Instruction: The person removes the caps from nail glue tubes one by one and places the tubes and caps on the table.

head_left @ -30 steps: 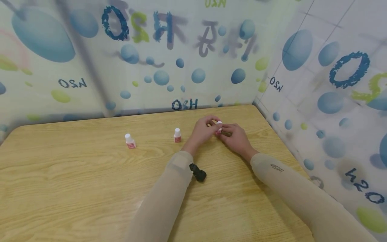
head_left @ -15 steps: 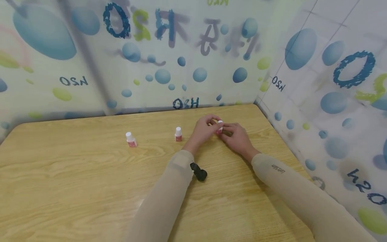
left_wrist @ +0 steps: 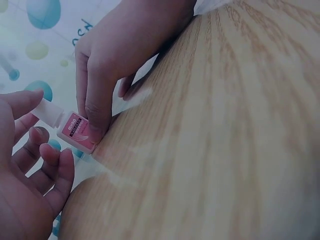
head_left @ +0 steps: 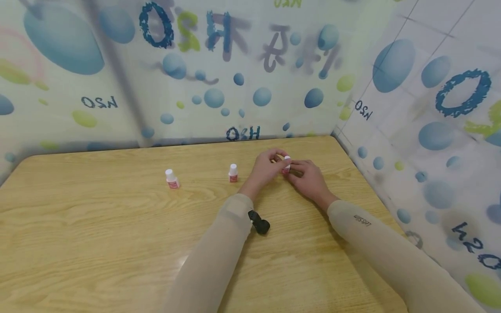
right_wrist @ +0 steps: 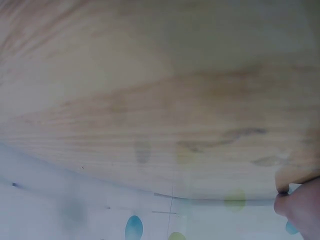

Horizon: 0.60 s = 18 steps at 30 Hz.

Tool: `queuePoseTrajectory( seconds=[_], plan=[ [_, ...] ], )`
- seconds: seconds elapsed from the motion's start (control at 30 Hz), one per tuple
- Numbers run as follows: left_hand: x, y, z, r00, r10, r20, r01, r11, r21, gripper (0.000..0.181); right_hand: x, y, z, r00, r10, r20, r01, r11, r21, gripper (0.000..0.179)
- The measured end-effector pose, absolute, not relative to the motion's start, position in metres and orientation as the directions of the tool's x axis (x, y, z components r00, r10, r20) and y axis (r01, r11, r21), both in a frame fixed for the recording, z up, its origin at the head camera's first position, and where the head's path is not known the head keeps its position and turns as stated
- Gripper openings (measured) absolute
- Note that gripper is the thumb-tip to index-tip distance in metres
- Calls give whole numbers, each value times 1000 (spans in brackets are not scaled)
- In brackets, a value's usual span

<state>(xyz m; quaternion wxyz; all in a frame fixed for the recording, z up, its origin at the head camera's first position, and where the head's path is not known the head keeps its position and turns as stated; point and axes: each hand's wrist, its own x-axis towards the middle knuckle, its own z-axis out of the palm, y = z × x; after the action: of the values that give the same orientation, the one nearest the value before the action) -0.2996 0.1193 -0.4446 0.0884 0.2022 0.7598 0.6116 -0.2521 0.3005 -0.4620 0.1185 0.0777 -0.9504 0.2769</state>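
Note:
A small nail glue bottle (left_wrist: 76, 131) with a pink label and a white cap (left_wrist: 49, 112) stands at the right of the table, between both hands. My left hand (head_left: 268, 168) pinches the cap between thumb and forefinger; its other fingers curl loosely beside the bottle in the left wrist view. Low on the bottle's body, my right hand (head_left: 310, 180) grips it with thumb and fingers, close to the tabletop. Only part of the right hand (right_wrist: 302, 202) shows at the edge of the right wrist view, where the bottle is out of sight.
Two similar bottles stand upright to the left on the wooden table (head_left: 98, 226): one nearer bottle (head_left: 233, 173) and another farther left (head_left: 172, 179). A black device (head_left: 259, 222) is at the left cuff. Patterned walls (head_left: 188, 87) border the table behind and right.
Both hands keep their hold on the bottle with hardly any movement. The head view has shifted slightly, so the scene sits a little farther right.

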Motion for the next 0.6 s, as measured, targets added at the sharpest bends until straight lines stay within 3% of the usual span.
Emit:
queuePoseTrajectory(
  seconds=[0.6],
  plan=[
    [-295, 122, -446, -909, 398, 125, 204, 161, 966, 23, -249, 302, -461, -952, -97, 292, -234, 843, -484, 37]
  ],
)
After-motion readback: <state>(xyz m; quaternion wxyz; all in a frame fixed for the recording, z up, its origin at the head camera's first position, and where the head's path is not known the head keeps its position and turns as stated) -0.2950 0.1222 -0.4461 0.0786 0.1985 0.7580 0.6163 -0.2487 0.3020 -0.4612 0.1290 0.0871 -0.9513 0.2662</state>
